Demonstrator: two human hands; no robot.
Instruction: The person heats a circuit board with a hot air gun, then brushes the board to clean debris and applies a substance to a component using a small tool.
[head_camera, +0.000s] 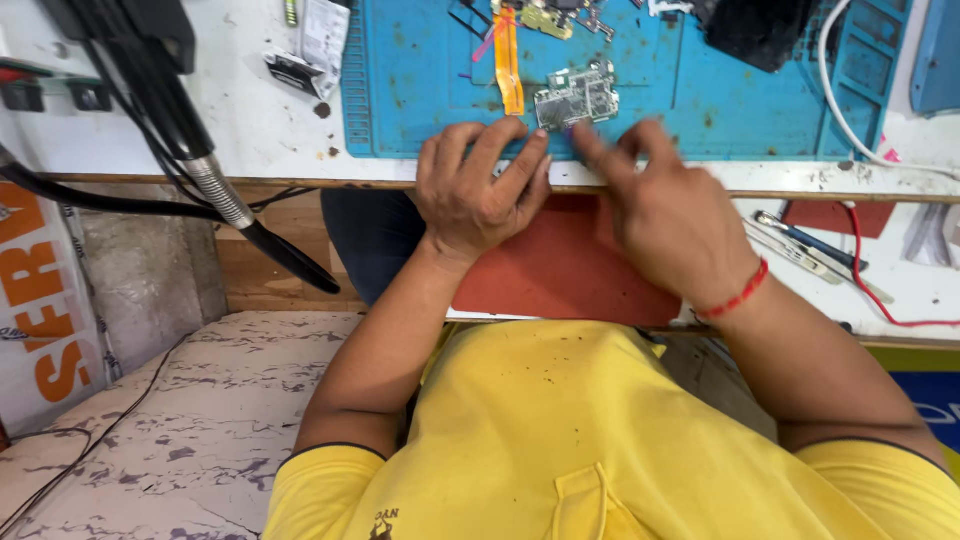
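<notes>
Nearest the camera: one yellow shirt (560, 440) with a chest pocket, filling the 6 o'clock part of the view; two bare forearms rise from it toward 12.
Circuit board (577, 97): one small green-and-silver board, lying flat on the blue mat at about 12 o'clock from both hands, near the mat's front edge.
Left hand (478, 190): one, palm down over the bench edge, fingers spread apart and stretched toward 1 o'clock; the fingertips reach just beside the board's lower left corner. It clamps on nothing that can be seen.
Right hand (668, 215): one, blurred by motion, forefinger pointing toward 11 o'clock and ending just below the board. Whether it pinches anything I cannot tell. One red thread band (737, 295) circles its wrist.
Blue mat (420, 90): one ribbed work mat on the white bench, under the board.
Flex ribbon (508, 60): one orange-yellow strip at 10 o'clock from the board.
Further boards: one gold-toned piece (545, 15) at 12 o'clock, at the top edge.
Red pad (560, 265): one, under the hands, at 6 o'clock from the board.
Tweezers (800, 250): metal tools at 4 o'clock; count unclear.
Cables: one white (835, 100) at 3 o'clock, one red (870, 285) at 4 o'clock.
Black nozzle with spring sleeve (230, 205): one, at 8 o'clock.
</notes>
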